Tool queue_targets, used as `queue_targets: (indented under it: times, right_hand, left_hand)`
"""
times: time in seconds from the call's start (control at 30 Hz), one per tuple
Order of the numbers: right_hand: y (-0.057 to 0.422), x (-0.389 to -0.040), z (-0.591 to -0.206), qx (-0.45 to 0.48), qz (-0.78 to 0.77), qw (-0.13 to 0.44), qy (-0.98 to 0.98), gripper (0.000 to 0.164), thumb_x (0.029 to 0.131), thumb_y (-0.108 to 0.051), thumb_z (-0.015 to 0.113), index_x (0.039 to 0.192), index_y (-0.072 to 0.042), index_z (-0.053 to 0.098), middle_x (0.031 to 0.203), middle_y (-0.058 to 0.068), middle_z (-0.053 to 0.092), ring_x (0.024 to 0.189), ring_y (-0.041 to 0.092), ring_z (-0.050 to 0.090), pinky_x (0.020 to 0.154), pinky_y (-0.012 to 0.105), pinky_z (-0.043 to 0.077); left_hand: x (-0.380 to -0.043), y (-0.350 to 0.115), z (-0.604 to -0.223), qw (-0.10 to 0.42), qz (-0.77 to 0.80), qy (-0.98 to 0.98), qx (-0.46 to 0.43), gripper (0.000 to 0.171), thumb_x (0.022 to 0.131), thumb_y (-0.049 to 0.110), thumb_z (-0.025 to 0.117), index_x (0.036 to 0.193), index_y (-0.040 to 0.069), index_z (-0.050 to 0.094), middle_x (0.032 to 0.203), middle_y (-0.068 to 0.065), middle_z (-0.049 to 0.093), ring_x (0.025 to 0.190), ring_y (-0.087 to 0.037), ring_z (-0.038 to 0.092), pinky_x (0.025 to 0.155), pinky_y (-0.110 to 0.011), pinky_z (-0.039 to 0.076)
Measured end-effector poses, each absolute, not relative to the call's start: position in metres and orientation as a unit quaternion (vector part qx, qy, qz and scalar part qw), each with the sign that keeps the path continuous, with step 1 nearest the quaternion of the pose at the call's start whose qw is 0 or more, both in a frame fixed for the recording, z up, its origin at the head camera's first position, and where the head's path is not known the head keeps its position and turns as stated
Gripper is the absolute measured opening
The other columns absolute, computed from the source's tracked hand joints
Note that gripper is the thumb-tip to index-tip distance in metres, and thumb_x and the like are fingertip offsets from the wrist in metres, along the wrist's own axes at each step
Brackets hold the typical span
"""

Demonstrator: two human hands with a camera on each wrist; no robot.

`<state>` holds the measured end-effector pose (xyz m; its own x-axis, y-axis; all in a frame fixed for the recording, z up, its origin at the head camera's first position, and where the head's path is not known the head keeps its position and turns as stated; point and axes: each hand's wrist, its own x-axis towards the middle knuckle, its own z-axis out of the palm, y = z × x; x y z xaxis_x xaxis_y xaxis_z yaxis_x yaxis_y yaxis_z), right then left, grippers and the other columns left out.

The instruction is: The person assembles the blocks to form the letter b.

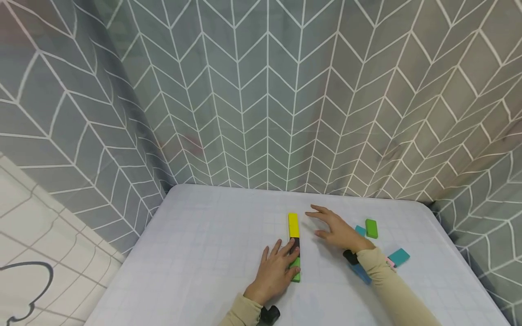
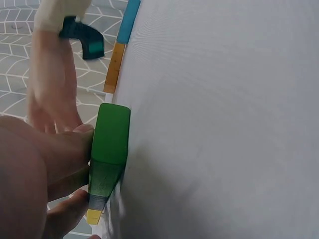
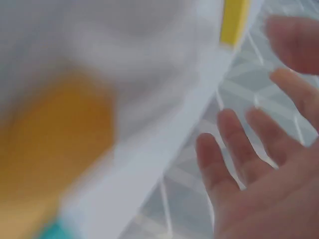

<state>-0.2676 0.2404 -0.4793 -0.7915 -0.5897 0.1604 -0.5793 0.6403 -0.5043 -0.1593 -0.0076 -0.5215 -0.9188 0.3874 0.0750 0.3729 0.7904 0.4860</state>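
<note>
A row of blocks runs end to end over the white tabletop: yellow (image 1: pixel 293 225) at the far end, black (image 1: pixel 294 241) in the middle, green (image 1: pixel 297 274) nearest. My left hand (image 1: pixel 274 271) lies along the left side of this row, fingers spread, fingertips on the black block and thumb on the green block. In the left wrist view, the thumb sits against the side of the green block (image 2: pixel 112 134). My right hand (image 1: pixel 336 228) hovers right of the yellow end, fingers apart and holding nothing. The right wrist view also shows this hand (image 3: pixel 264 174) with its fingers spread.
To the right lie a green block (image 1: pixel 371 228), a light blue block (image 1: pixel 360 230), a teal block (image 1: pixel 399 257), a pink block (image 1: pixel 389 261) and a blue block (image 1: pixel 360 273), partly under the right arm. An orange block (image 2: pixel 114 69) shows in the left wrist view. Patterned curtains (image 1: pixel 265 113) hang behind the table.
</note>
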Motion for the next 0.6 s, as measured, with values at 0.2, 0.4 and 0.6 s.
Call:
queue_targets:
  times: [0.2,0.4,0.6]
  right_hand:
    - [0.3,-0.251,-0.459,-0.324,-0.247,0.062,0.911,0.066,0.079,0.018,0.068,0.14,-0.007,0.069,0.155,0.022,0.056,0.143,0.055,0.044,0.111,0.077,0.038]
    - [0.336,-0.237,-0.458,-0.308,-0.259,0.133,0.906,0.078,0.068,0.026,0.064,0.139,-0.004,0.069,0.151,0.021,0.06,0.146,0.06,0.033,0.107,0.085,0.033]
    - [0.345,-0.237,-0.467,-0.314,-0.256,0.11,0.907,0.074,0.069,0.022,0.071,0.138,-0.004,0.071,0.147,0.023,0.063,0.143,0.059,0.034,0.106,0.084,0.036]
  left_hand:
    - [-0.158,-0.007,-0.522,0.017,0.267,0.943,0.196,0.052,0.103,0.035,0.07,0.151,0.018,0.061,0.169,-0.001,0.044,0.157,-0.041,0.036,0.121,-0.075,0.028]
    - [-0.157,-0.007,-0.523,0.017,0.266,0.944,0.196,0.052,0.103,0.037,0.069,0.152,0.02,0.061,0.169,0.0,0.044,0.157,-0.042,0.036,0.12,-0.075,0.029]
    - [-0.159,-0.006,-0.522,0.027,0.278,0.941,0.192,0.053,0.103,0.037,0.068,0.152,0.019,0.06,0.17,0.0,0.042,0.158,-0.041,0.034,0.122,-0.075,0.026]
